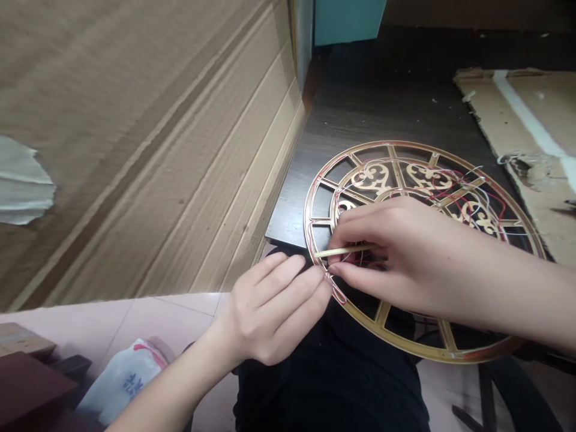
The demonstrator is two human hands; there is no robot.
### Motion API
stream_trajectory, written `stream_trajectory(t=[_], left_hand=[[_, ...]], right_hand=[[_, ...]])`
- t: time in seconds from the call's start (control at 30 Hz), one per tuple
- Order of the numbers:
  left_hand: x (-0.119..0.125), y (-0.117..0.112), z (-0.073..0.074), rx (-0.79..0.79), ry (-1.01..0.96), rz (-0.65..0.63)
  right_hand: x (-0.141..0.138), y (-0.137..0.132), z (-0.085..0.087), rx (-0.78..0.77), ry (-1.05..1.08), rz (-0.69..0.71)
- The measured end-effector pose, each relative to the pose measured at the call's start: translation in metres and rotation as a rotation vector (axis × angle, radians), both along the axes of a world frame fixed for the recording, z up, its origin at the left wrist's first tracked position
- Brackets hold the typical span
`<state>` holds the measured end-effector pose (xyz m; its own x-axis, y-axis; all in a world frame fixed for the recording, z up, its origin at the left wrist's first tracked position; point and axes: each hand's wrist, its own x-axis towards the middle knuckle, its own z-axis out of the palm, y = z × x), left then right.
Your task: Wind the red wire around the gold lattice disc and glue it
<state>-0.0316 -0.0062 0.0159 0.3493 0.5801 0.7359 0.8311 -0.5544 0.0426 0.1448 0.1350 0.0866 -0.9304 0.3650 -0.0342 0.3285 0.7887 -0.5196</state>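
Observation:
A round gold lattice frame (407,349) with scrollwork inside lies partly on the dark table and juts out over its near edge. Red and white wires (488,198) run in its channels and loop loosely across its far right part. My left hand (279,306) is closed on the frame's near-left rim, the thumb hidden from view. In my right hand (387,246) is a thin pale stick (335,252), pinched between fingers and thumb. Its tip meets the rim channel just above my left fingertips. A small wire loop (338,295) shows in the rim beside them.
A big cardboard sheet (148,138) stands along the left side of the dark table (360,102). Torn cardboard with white tape (535,120) lies at the right. A teal object (348,21) is at the back. Below, a white plastic bag (128,378) rests on the tiled floor (166,315).

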Motion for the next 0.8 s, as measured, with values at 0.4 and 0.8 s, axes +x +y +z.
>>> stream_trajectory(t=[0.4, 0.8], left_hand=[[0.0003, -0.0009, 0.007, -0.045, 0.039, -0.015], [-0.0007, -0.0036, 0.0049, -0.063, 0.005, -0.008]], right_hand=[[0.0008, -0.0012, 0.0026, -0.03, -0.001, -0.017], [0.004, -0.0006, 0.0027, -0.007, 0.017, -0.035]])
